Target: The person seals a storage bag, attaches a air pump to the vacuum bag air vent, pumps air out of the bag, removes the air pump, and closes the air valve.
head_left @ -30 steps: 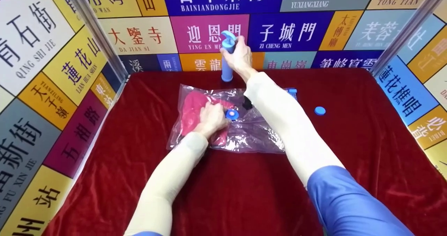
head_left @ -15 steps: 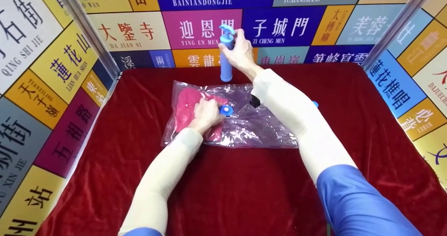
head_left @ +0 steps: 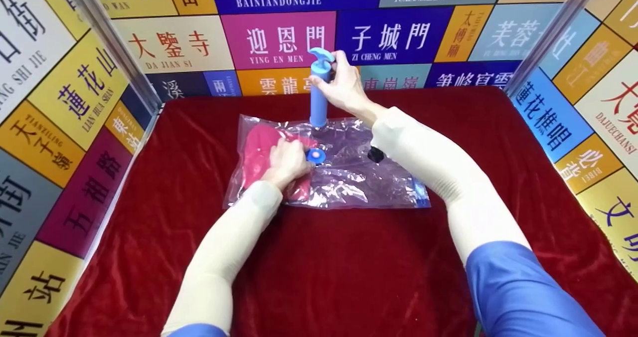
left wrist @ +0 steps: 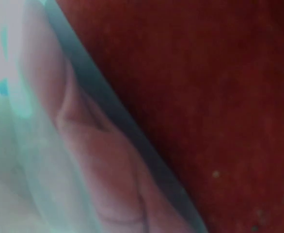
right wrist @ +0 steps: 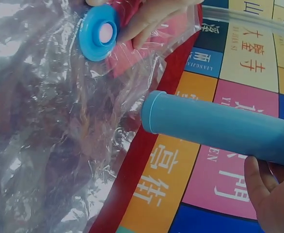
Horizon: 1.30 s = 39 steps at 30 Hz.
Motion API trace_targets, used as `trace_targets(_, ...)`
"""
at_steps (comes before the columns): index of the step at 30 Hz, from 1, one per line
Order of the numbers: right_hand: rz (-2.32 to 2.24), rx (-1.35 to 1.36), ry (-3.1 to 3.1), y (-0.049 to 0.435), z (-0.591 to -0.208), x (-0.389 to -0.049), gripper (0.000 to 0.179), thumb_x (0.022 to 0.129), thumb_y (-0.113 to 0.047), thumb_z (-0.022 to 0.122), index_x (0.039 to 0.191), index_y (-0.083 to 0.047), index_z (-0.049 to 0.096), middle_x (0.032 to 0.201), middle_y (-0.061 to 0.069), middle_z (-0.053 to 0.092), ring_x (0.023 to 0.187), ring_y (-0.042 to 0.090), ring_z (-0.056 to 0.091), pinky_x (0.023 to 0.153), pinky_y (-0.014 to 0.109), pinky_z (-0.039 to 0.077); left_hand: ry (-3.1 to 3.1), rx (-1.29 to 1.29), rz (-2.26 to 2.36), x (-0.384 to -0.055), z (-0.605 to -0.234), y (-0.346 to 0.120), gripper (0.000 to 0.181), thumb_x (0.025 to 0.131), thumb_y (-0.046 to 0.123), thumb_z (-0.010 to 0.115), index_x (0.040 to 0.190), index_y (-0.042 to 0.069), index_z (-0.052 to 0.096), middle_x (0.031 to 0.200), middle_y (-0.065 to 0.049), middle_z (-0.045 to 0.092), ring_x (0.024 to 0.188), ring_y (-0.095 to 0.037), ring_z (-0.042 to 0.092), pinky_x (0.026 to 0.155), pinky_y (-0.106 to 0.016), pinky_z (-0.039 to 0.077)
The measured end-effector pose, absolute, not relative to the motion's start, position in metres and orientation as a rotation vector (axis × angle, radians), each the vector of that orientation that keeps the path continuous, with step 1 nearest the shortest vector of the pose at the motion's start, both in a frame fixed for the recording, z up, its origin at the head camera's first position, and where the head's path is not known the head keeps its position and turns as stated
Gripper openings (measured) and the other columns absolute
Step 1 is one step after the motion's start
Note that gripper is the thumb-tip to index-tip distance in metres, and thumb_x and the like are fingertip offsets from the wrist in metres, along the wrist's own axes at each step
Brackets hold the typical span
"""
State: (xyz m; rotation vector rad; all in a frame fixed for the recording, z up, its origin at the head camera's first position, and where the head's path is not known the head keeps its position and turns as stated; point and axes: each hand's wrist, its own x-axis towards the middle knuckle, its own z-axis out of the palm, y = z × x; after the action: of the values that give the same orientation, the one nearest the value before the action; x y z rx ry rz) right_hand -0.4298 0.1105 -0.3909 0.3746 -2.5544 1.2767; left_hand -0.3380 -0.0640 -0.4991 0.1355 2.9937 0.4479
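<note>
A clear plastic vacuum storage bag [head_left: 349, 177] lies flat, with folded pink cloth [head_left: 259, 152] inside its left end. My left hand [head_left: 288, 161] rests on that end, its fingers at the round blue valve [head_left: 316, 156]. In the right wrist view, its fingertips pinch the rim of the valve [right wrist: 91, 41], whose centre is pink. My right hand [head_left: 344, 85] grips a blue hand pump [head_left: 319, 97] near its handle. The pump stands nearly upright, its lower end by the bag's far edge, apart from the valve. Hazy plastic and pink folds [left wrist: 103, 165] fill the left wrist view.
Dark red velvet cloth [head_left: 349, 267] covers the table. Panels with printed lettering [head_left: 279, 38] rise behind and at both sides, with metal posts [head_left: 119, 53] at the corners. A blue strip [head_left: 421, 192] shows at the bag's right edge.
My right hand has brought the pump closer to the valve, lowering it toward the bag's far edge. The left hand stays at the valve. A loose blue cap at the right has become hidden.
</note>
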Motion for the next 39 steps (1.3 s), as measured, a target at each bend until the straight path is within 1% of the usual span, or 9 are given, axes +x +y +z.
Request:
trace_targets(4,1.297,0.415,-2.540,0.116,-0.388,-0.423,0.059,0.098,-0.037,0.085,0.141,-0.012,0.054,0.128,0.009,0.085,0.102,0.018,0.078,0.085,0.024,0.058,3.005,0.142,0.439,-0.338,-0.498,-0.064,0.048,0.092,0.037,0.090,0.134,0.016,0.081,0.141,-0.014,0.076,0.141,-0.035,0.060,0.129,-0.058,0.047)
trace_targets(6,1.308,0.435,-2.537,0.119,-0.389,-0.419,0.058,0.098,-0.036,0.085,0.140,-0.011,0.054,0.128,0.009,0.085,0.102,0.020,0.077,0.084,0.025,0.057,3.008,0.149,0.437,-0.338,-0.498,-0.064,0.048,0.091,0.038,0.091,0.132,0.014,0.081,0.140,-0.015,0.076,0.139,-0.035,0.060,0.128,-0.058,0.048)
trace_targets(11,1.344,0.451,-2.560,0.127,-0.398,-0.408,0.058,0.099,-0.035,0.085,0.141,-0.012,0.054,0.135,0.010,0.082,0.118,0.026,0.078,0.105,0.034,0.063,3.018,0.156,0.446,-0.337,-0.500,-0.063,0.049,0.090,0.040,0.092,0.129,0.012,0.082,0.137,-0.017,0.076,0.136,-0.036,0.061,0.125,-0.058,0.050)
trace_targets(15,1.335,0.435,-2.604,0.134,-0.407,-0.397,0.058,0.098,-0.036,0.085,0.142,-0.013,0.055,0.135,0.010,0.082,0.130,0.028,0.075,0.118,0.041,0.058,3.003,0.150,0.457,-0.336,-0.503,-0.064,0.049,0.092,0.039,0.090,0.133,0.015,0.081,0.140,-0.017,0.076,0.139,-0.037,0.060,0.128,-0.059,0.048)
trace_targets(20,1.359,0.422,-2.597,0.140,-0.409,-0.387,0.060,0.098,-0.038,0.086,0.143,-0.012,0.056,0.131,0.012,0.083,0.122,0.030,0.075,0.109,0.043,0.059,2.996,0.136,0.471,-0.336,-0.503,-0.067,0.050,0.092,0.039,0.090,0.136,0.017,0.081,0.140,-0.016,0.075,0.141,-0.036,0.058,0.131,-0.060,0.044)
trace_targets(22,1.393,0.424,-2.582,0.142,-0.409,-0.383,0.060,0.099,-0.037,0.086,0.144,-0.011,0.056,0.129,0.013,0.083,0.116,0.031,0.075,0.102,0.044,0.061,3.009,0.144,0.459,-0.335,-0.503,-0.068,0.051,0.092,0.040,0.090,0.137,0.018,0.081,0.138,-0.016,0.077,0.139,-0.036,0.059,0.128,-0.059,0.046)
trace_targets(26,1.437,0.418,-2.590,0.147,-0.413,-0.378,0.059,0.100,-0.035,0.085,0.143,-0.012,0.054,0.128,0.014,0.083,0.111,0.028,0.077,0.098,0.043,0.063,3.023,0.154,0.449,-0.335,-0.502,-0.070,0.053,0.092,0.040,0.089,0.141,0.020,0.080,0.137,-0.017,0.078,0.137,-0.037,0.062,0.123,-0.058,0.050)
trace_targets(35,1.543,0.450,-2.547,0.152,-0.417,-0.372,0.057,0.099,-0.031,0.086,0.143,-0.011,0.055,0.136,0.016,0.082,0.123,0.030,0.079,0.108,0.044,0.062,3.002,0.167,0.479,-0.336,-0.501,-0.067,0.053,0.094,0.040,0.089,0.142,0.022,0.078,0.139,-0.016,0.076,0.135,-0.037,0.062,0.121,-0.059,0.051)
trace_targets(39,1.557,0.496,-2.534,0.150,-0.417,-0.372,0.057,0.099,-0.030,0.087,0.143,-0.010,0.056,0.139,0.017,0.081,0.128,0.031,0.079,0.111,0.049,0.062,3.007,0.161,0.485,-0.337,-0.501,-0.066,0.052,0.093,0.042,0.090,0.140,0.023,0.079,0.138,-0.016,0.077,0.136,-0.037,0.062,0.122,-0.059,0.051)
